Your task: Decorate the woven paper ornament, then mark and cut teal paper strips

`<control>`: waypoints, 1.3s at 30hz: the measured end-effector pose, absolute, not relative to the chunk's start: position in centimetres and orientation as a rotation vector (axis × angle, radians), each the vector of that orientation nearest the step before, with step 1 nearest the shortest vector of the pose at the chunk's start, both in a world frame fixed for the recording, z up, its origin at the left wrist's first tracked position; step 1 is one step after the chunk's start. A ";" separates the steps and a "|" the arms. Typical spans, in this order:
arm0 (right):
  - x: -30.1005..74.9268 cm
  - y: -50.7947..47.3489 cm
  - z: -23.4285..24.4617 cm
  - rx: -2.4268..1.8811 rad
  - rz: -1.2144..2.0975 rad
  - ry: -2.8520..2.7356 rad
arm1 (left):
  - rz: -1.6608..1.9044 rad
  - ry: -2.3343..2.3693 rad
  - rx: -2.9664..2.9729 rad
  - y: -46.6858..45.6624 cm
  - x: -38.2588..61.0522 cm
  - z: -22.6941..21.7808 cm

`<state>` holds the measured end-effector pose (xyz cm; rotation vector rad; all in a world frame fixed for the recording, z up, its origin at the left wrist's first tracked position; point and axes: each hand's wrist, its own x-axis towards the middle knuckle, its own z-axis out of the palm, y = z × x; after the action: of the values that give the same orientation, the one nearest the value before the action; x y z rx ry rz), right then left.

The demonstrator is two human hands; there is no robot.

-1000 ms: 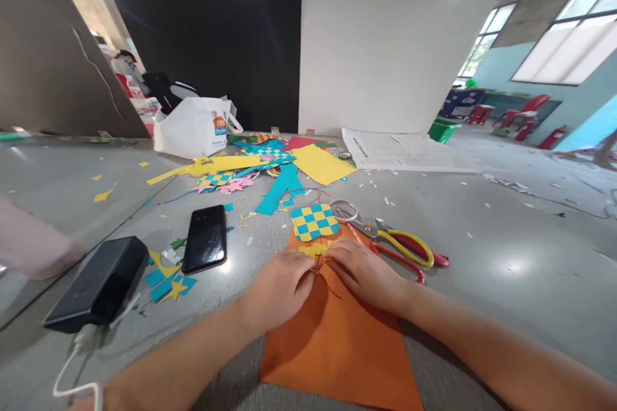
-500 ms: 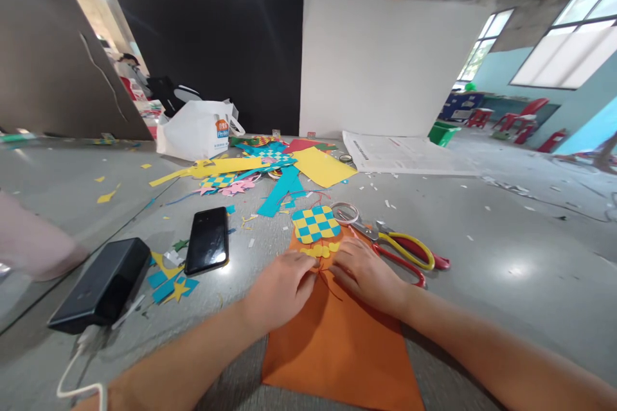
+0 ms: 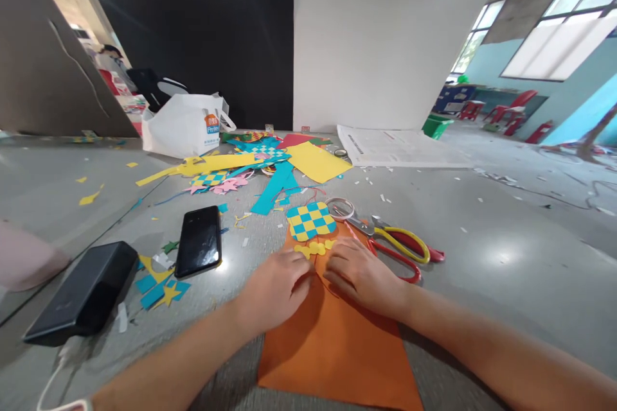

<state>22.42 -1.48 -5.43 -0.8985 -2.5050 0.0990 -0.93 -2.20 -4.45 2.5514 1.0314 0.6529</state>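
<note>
My left hand (image 3: 277,289) and my right hand (image 3: 359,279) rest side by side on an orange paper sheet (image 3: 332,353), with a small gap between the fingertips. Just beyond them lies a yellow scalloped paper strip (image 3: 313,248), below a blue-and-yellow woven paper square (image 3: 311,221). Whatever lies under my fingers is hidden, though a thin red string showed there earlier. To the right of my right hand are scissors with red and yellow handles (image 3: 398,244). A black phone (image 3: 198,241) lies left of my left hand.
A black power bank (image 3: 81,292) and coloured paper cutouts (image 3: 161,286) lie to the left. Paper scraps (image 3: 270,173), a yellow sheet (image 3: 315,162), a white bag (image 3: 186,127) and printed white sheets (image 3: 400,148) lie further back. A pink sleeve (image 3: 24,257) intrudes at left.
The view has swung slightly left and up. My hands have drawn a little apart and back, showing more of the yellow strip, and the red string is no longer clearly visible.
</note>
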 end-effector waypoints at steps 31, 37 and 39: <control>25.8 1.0 -3.5 -1.001 -0.082 -2.201 | 0.638 1.054 2.598 -2.1 -1.2 -3.9; 26.0 1.0 -3.6 -1.017 -0.081 -2.210 | 0.613 1.029 2.602 -2.2 -1.1 -4.0; 26.1 0.9 -3.6 -1.034 -0.073 -2.210 | 0.621 1.020 2.604 -2.2 -1.1 -4.0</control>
<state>26.10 0.95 -3.60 -1.0337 -2.2104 -0.0734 -1.11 -2.24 -4.02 2.6042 1.0205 0.6212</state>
